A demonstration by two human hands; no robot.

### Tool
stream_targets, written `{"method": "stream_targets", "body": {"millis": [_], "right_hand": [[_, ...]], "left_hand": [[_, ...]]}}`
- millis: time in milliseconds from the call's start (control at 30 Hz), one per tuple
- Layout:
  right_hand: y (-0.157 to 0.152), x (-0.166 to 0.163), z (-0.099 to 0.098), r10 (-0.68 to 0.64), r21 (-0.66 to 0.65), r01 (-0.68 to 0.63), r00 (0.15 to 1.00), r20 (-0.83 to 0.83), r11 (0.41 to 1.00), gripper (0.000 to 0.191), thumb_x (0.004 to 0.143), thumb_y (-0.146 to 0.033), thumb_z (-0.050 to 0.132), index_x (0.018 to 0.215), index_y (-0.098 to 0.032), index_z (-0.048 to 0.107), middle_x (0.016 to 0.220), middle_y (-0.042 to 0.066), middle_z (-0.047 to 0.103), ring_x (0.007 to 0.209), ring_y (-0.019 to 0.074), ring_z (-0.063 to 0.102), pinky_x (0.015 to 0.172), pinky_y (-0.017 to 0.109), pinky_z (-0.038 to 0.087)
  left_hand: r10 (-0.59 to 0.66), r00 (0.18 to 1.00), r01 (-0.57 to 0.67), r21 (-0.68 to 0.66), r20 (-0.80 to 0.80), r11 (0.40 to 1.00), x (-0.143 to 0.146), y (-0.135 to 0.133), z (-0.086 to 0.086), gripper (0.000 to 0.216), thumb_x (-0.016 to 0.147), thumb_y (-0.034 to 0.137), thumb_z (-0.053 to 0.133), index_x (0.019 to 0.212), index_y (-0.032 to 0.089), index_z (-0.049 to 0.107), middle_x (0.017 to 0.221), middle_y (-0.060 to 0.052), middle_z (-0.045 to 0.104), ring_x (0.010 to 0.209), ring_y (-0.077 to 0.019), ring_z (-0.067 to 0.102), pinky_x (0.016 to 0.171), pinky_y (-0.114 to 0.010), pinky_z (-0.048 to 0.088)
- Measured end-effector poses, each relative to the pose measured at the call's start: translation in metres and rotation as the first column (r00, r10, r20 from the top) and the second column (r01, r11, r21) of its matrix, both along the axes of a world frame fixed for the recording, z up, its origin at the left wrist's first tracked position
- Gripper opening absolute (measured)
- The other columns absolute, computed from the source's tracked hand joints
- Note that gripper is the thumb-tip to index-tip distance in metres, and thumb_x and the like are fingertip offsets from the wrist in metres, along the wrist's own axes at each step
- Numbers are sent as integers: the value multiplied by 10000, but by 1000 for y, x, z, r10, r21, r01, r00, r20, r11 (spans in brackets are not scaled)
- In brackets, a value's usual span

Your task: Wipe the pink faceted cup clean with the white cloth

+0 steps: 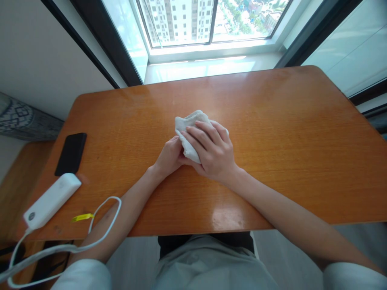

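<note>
A folded white cloth (191,121) is held between my two hands over the middle of the wooden table (281,121). My right hand (213,149) lies across the top of the cloth, its fingers pressed along it. From the left, my left hand (172,155) grips the cloth's near side; its fingertips are hidden under the cloth and the right hand. Whether the cloth touches the tabletop is hard to make out.
At the table's left side lie a black phone (71,154) and a white power bank (52,200). A white cable (104,237) with a yellow tag (82,217) loops over my left forearm. Beyond the far edge is a window (211,24).
</note>
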State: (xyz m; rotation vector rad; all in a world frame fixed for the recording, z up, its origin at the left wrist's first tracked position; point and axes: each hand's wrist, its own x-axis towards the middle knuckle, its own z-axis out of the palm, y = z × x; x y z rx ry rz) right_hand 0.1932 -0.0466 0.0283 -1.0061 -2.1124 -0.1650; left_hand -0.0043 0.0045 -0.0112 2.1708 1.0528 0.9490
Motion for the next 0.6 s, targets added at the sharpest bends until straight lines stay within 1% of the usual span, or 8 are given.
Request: {"method": "stream_targets", "body": {"millis": [67,133,200,333,400,467,533,600], "right_hand": [[4,3,1,-18,-33,16,997,-77,999,487,1068,-407,621,1538,-283,651,1468,111,753,1423,392,648,1235,620,459],[7,5,2,-35,-82,21,986,-164,996,420,1093,-381,569,1483,-285,688,1415,106,769,1391,367,661,1207,591,487],[10,6,3,-46,-124,13,961,-273,992,371,1117,-368,516,1407,-272,726,1360,109,783,1362,343,672,1181,569,512],[14,7,3,-64,-218,-64,842,-536,974,354,1148,-424,475,1186,-256,785,1252,103,806,1247,298,715,1122,514,552],[16,8,-1,-135,-330,-121,743,-656,936,394,1143,-514,491,1091,-259,787,1163,79,816,1134,271,737,1046,464,578],[20,11,-7,-263,-456,-170,623,-737,874,491,1120,-630,494,968,-253,769,970,46,792,924,231,729,880,394,596],[25,14,-14,-384,-557,-218,528,-758,801,614,1086,-735,474,820,-240,721,756,12,694,698,184,635,682,333,544],[30,17,-20,-448,-616,-259,490,-747,744,687,1051,-804,467,719,-237,667,641,-12,595,576,154,527,558,303,457]], "left_hand": [[-20,1000,20,19,-24,1000,-1,0,3,294,884,415,763,1034,200,632,848,2,677,735,-170,619,699,-320,562],[-27,999,27,8,-18,1000,0,-3,6,373,795,353,798,1090,211,621,834,28,652,710,-160,588,671,-297,529],[-22,1000,22,-4,-7,1000,2,-6,9,406,744,300,810,1092,221,616,817,45,634,699,-151,568,668,-279,503],[-27,1000,27,41,-10,999,4,-7,12,397,737,220,791,1092,224,612,827,45,644,694,-139,560,686,-264,475],[-26,999,27,63,-19,998,4,-7,13,415,729,196,798,1094,225,602,829,46,649,690,-135,559,685,-258,469],[-23,999,25,76,-22,997,4,-7,13,408,735,187,797,1083,227,589,837,43,660,691,-133,561,680,-252,467],[-17,999,19,84,-27,996,4,-7,13,398,746,185,790,1082,230,581,855,36,677,701,-132,571,677,-246,469],[-12,999,15,86,-35,996,3,-7,13,408,744,183,792,1090,233,581,870,34,691,711,-133,582,676,-241,472]]}}
